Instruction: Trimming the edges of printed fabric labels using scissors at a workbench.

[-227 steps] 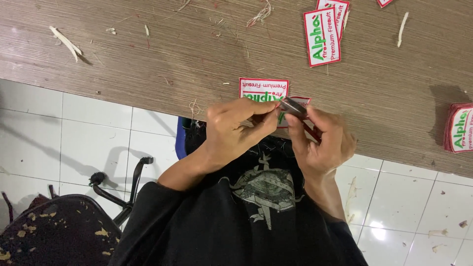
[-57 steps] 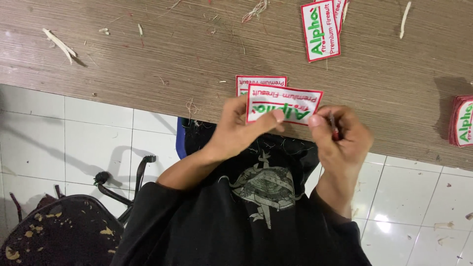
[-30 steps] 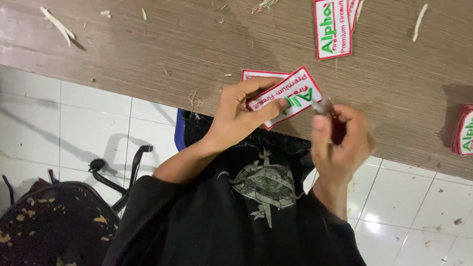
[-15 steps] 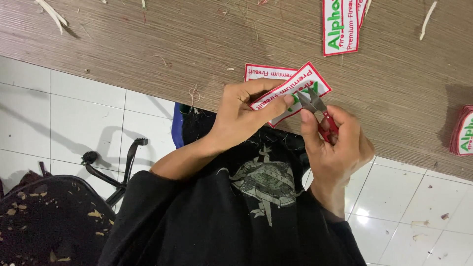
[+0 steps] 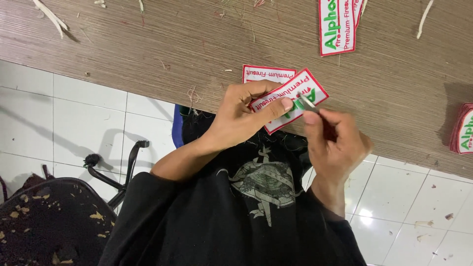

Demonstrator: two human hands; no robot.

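Hands trimming a patch edge at the desk's near edge

Left hand pinches a white embroidered patch with red border, thumb on its face, held tilted just over the near edge of the desk. Right hand is closed around a small cutting tool with red handles; its metal tip touches the patch's lower border. A second patch lies flat on the desk right behind the held one, partly hidden.

Step in hand, as I judge it: snipping loose thread off the border. Next move calls for a steady pinch and small, careful closing of the blades right along the red stitching, without nicking it.

Versus a second ago: the patch keeps about the same tilt, the tool has come up from beside the patch's corner onto its edge, and the red handles are now mostly buried in the fist.

More patches sit at the far edge, a stack at the right edge.
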